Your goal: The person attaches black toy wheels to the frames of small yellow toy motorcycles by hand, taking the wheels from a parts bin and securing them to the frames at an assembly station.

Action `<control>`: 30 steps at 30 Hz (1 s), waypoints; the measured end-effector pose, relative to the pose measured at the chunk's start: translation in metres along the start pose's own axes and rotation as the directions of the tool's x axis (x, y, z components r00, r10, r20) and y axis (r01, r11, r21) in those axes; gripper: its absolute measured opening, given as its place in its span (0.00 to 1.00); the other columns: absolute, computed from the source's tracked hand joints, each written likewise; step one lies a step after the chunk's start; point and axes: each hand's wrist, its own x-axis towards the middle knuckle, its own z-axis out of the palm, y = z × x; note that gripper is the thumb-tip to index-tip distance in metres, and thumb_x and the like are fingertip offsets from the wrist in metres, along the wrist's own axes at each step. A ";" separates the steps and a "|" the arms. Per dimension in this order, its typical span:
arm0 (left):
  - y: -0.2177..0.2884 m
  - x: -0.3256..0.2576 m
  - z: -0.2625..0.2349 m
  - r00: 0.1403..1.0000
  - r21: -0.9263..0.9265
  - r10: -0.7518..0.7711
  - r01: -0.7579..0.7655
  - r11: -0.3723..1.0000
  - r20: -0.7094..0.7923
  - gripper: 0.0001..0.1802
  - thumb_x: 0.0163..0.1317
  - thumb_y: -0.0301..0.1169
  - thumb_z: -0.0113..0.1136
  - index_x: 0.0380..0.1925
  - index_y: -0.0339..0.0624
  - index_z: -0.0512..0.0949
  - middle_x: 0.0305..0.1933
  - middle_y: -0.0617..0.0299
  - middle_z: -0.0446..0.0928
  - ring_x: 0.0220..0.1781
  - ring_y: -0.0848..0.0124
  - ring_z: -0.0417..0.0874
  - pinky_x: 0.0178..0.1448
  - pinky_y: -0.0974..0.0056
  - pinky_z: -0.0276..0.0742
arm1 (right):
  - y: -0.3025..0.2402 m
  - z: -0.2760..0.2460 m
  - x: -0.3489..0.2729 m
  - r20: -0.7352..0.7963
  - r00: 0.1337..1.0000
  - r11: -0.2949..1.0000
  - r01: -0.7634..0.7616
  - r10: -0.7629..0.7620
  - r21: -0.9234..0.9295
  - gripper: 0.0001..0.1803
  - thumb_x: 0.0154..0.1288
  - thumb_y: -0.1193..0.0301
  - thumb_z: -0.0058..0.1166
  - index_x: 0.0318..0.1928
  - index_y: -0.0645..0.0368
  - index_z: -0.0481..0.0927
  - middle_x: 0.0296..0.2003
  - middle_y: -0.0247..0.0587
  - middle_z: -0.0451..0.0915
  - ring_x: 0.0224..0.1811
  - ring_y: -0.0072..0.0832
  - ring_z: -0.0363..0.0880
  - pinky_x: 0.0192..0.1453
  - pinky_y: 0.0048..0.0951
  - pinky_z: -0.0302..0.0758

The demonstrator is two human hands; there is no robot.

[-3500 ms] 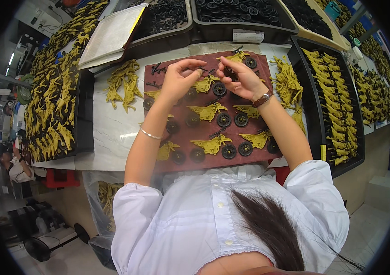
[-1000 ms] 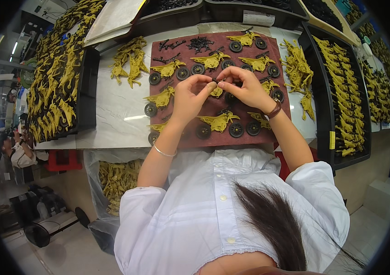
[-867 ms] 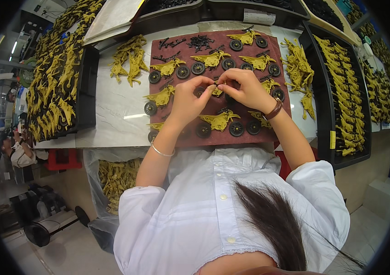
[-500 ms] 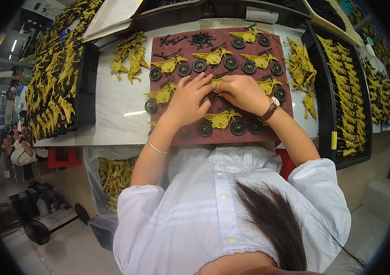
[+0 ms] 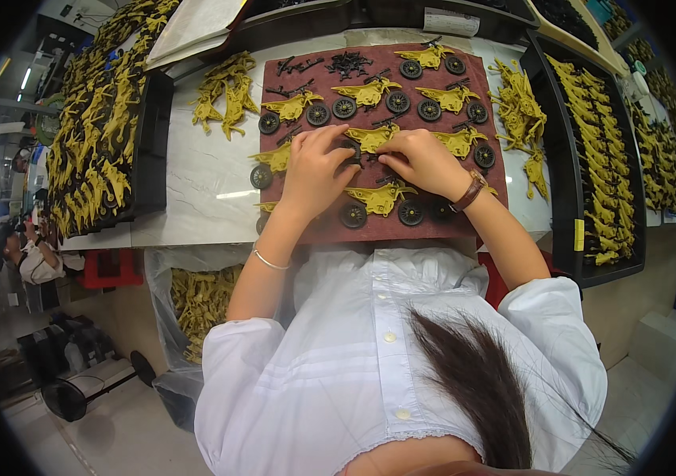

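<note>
On a dark red cloth (image 5: 314, 232) lie rows of yellow toy motorcycle bodies, each with black spoked wheels and a thin black part beside it. At the middle of the cloth, both hands are on one yellow motorcycle body (image 5: 371, 139). My left hand (image 5: 315, 170) curls its fingers and thumb around a black wheel (image 5: 349, 147) at the body's left end, partly hidden by the fingers. My right hand (image 5: 425, 163) has thumb and fingertips closed at the body's right lower edge. Nearer to me lies another body (image 5: 379, 200) with a wheel (image 5: 411, 213) beside it.
Loose yellow bodies lie in piles on the white table left (image 5: 225, 94) and right (image 5: 519, 107) of the cloth. Black trays of yellow parts stand at left (image 5: 155, 151) and right (image 5: 631, 238). Small black parts (image 5: 350, 63) lie at the cloth's far edge.
The cloth and its parts sit slightly higher up in the view. My hands have parted a little, showing more of the middle yellow body and the wheel between them.
</note>
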 end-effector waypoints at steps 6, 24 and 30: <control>0.008 -0.005 0.001 0.998 -0.003 0.005 -0.005 1.000 -0.062 0.09 0.45 0.26 0.67 0.29 0.42 0.81 0.50 0.59 0.79 0.53 0.61 0.78 0.59 0.56 0.65 | -0.012 -0.003 -0.008 -0.153 0.985 0.984 -0.055 0.081 0.169 0.09 0.57 0.71 0.61 0.37 0.62 0.83 0.27 0.43 0.80 0.28 0.35 0.78 0.32 0.32 0.72; 0.065 -0.052 -0.006 0.977 -0.349 -0.211 0.192 0.917 -0.016 0.12 0.48 0.25 0.64 0.35 0.39 0.80 0.36 0.58 0.82 0.42 0.61 0.81 0.49 0.59 0.72 | -0.059 -0.003 -0.045 -0.082 0.994 0.989 0.081 -0.072 0.121 0.08 0.53 0.74 0.58 0.36 0.58 0.80 0.30 0.40 0.77 0.32 0.41 0.78 0.35 0.38 0.75; 0.065 -0.062 -0.002 1.000 -0.056 0.021 -0.021 0.998 0.017 0.20 0.50 0.34 0.65 0.43 0.38 0.79 0.56 0.52 0.76 0.61 0.56 0.73 0.65 0.51 0.62 | -0.057 0.008 -0.059 -0.062 0.995 0.996 0.080 -0.077 0.043 0.04 0.55 0.74 0.58 0.33 0.59 0.79 0.28 0.39 0.76 0.30 0.39 0.78 0.32 0.36 0.74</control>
